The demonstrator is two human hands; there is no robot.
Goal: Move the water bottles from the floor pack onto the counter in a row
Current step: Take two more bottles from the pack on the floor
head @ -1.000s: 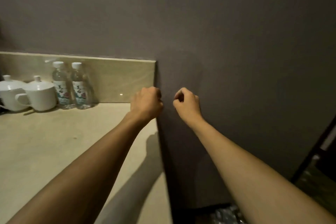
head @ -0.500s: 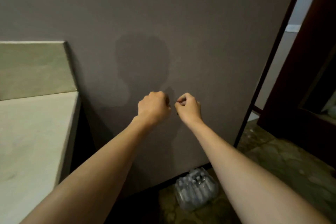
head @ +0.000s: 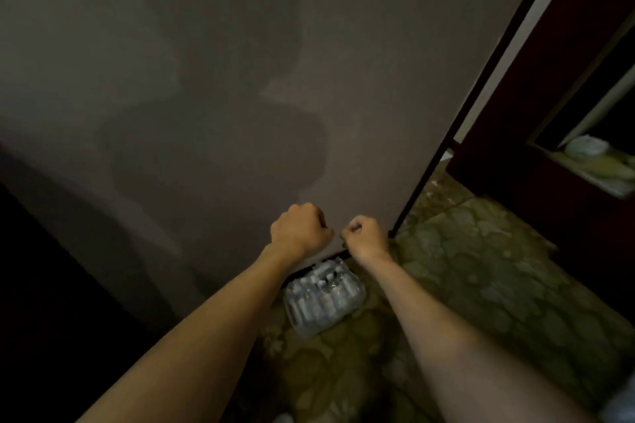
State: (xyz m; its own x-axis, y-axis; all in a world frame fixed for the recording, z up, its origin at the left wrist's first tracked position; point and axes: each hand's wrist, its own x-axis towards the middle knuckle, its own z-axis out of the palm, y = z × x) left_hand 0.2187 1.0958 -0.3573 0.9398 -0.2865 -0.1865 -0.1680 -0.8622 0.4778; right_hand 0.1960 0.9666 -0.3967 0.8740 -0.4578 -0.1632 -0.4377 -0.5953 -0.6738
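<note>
A shrink-wrapped pack of clear water bottles [head: 324, 295] lies on the patterned floor against the base of the grey wall. My left hand [head: 299, 228] and my right hand [head: 365, 236] are stretched out side by side, both curled into empty fists, held in the air above and beyond the pack. Neither hand touches the pack. The counter and the bottles standing on it are out of view.
A grey wall [head: 240, 79] fills the middle of the view. A dark doorframe edge [head: 464, 120] runs down on the right, with dark red-brown furniture [head: 536, 134] beyond it. Greenish patterned floor [head: 481, 268] spreads to the right. The lower left is dark shadow.
My view has swung right and down, away from the counter with its two bottles and mugs, to the floor pack. Both fists stayed closed and together.
</note>
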